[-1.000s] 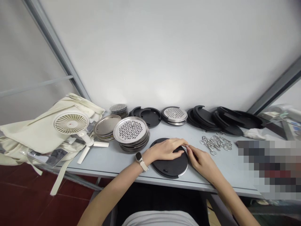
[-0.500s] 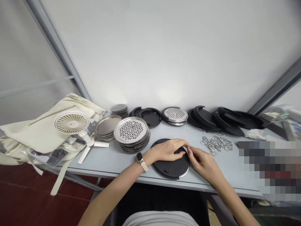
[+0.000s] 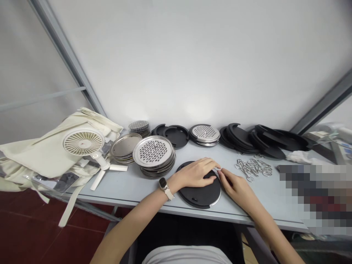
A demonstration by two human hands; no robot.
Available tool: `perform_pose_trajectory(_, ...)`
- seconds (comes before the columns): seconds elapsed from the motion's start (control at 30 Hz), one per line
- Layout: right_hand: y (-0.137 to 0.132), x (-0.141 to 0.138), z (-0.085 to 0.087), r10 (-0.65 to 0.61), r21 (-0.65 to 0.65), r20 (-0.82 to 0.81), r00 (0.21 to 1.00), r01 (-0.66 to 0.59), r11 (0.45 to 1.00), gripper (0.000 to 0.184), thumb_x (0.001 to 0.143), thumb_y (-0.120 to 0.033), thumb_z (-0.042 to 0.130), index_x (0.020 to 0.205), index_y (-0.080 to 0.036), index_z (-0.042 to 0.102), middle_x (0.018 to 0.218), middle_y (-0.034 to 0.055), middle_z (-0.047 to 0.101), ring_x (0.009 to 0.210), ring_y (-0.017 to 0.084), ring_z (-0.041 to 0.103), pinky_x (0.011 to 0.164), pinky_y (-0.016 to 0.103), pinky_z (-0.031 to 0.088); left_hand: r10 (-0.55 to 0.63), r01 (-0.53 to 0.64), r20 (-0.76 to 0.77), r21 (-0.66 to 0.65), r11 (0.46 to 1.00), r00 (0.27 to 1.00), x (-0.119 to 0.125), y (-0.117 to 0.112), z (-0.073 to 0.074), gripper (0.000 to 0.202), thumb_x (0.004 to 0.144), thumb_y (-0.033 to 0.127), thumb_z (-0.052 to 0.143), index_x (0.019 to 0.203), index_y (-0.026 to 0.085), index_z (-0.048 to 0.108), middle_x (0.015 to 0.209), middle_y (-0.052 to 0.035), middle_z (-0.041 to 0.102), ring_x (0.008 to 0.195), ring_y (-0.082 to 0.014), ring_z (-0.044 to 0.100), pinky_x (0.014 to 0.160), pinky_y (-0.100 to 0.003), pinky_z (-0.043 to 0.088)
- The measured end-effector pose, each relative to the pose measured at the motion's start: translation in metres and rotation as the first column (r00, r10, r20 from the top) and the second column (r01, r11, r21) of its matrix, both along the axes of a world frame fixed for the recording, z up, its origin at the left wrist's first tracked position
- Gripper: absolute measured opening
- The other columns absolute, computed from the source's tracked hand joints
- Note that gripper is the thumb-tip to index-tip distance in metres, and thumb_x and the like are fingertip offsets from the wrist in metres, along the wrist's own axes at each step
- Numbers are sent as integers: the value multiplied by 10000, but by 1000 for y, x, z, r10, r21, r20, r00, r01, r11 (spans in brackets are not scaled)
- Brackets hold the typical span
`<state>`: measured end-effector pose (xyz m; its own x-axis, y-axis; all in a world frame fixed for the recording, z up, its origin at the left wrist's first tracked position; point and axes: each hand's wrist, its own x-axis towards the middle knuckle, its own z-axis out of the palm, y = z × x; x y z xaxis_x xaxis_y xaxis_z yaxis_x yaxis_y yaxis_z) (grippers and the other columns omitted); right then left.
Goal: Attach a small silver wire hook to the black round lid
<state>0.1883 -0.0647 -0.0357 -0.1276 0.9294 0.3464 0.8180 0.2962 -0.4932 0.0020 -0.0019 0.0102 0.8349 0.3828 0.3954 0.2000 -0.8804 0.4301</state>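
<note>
A black round disc (image 3: 199,192) with a metal rim showing at its lower right lies on the grey table (image 3: 132,187) in front of me. My left hand (image 3: 196,172), with a watch on the wrist, rests on the disc's top, fingers pressing down at its right edge. My right hand (image 3: 235,185) is at the disc's right edge, its fingertips pinched on a small metal piece that I cannot make out clearly. The two hands' fingertips nearly touch.
A loose pile of metal ring clips (image 3: 254,167) lies right of my hands. Stacked perforated metal discs (image 3: 154,154), plain metal plates (image 3: 125,146) and black rings (image 3: 247,139) line the wall. A small white fan (image 3: 84,143) rests on a cloth bag (image 3: 46,154) at the left.
Almost nothing differs: both hands stay at the disc's right edge, with only slight finger shifts and a small camera movement.
</note>
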Motion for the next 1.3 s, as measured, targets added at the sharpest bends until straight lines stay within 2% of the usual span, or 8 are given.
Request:
perform_pose_trajectory(0.13,2,1,0,57,-34,12,998,-56,998,277,960,-336,333,855,-213,557,717,43,665,598,180,613,584,263,423,13,-12,-19,10,1000,1000,0,0,0,284,859,173,496,1143,157,490,1103,-107,590,1069,-218,542,952,-345,421)
perform_pose_trajectory(0.23,0,1,2,85,-36,16,996,-85,996,287,957,-342,344,778,-215,529,665,27,639,570,169,589,558,254,405,22,-22,-16,20,1000,1000,0,0,0,276,860,186,501,1135,160,494,1108,-100,598,1071,-217,547,960,-348,407)
perform_pose_trajectory(0.37,-3,1,4,103,-51,25,994,-102,994,304,941,-332,374,671,-218,452,573,3,569,510,144,517,493,240,350,24,-22,-35,49,999,999,0,2,-1,187,862,198,505,1044,159,530,1018,-81,619,993,-207,564,934,-334,409)
perform_pose_trajectory(0.63,-3,0,4,88,-53,21,996,-87,995,284,921,-317,394,664,-215,457,546,-18,524,482,125,463,490,235,341,2,-1,-29,12,1000,1000,1,3,-1,181,855,194,506,1029,164,545,974,-79,626,956,-203,572,930,-333,407)
perform_pose_trajectory(0.9,-7,-2,2,2,45,59,998,-5,999,281,887,-331,439,630,-217,419,539,-20,499,498,127,467,501,230,344,-17,18,11,-51,999,1000,2,4,-4,218,833,168,537,1051,168,546,1005,-77,632,977,-200,581,948,-329,403)
perform_pose_trajectory(1.13,-10,2,4,-101,88,-64,993,107,990,275,910,-317,390,652,-226,368,516,-53,395,477,110,399,502,219,344,-15,13,-18,-85,996,1000,1,4,-4,306,853,118,482,1151,186,503,1001,-66,643,997,-201,577,920,-338,421)
perform_pose_trajectory(1.23,-7,0,7,-96,57,-86,992,101,993,247,931,-327,368,703,-234,390,505,-63,400,445,112,399,479,224,342,10,-9,10,-76,997,1000,0,3,-3,329,841,135,510,1166,184,487,1035,-78,622,1024,-215,568,929,-353,424)
perform_pose_trajectory(1.3,-5,-1,7,-45,28,-80,996,48,998,230,942,-322,353,738,-236,415,522,-56,442,450,121,433,487,230,358,42,-40,24,-84,996,999,0,2,-3,327,836,157,525,1159,185,486,1088,-90,581,985,-209,583,883,-339,458)
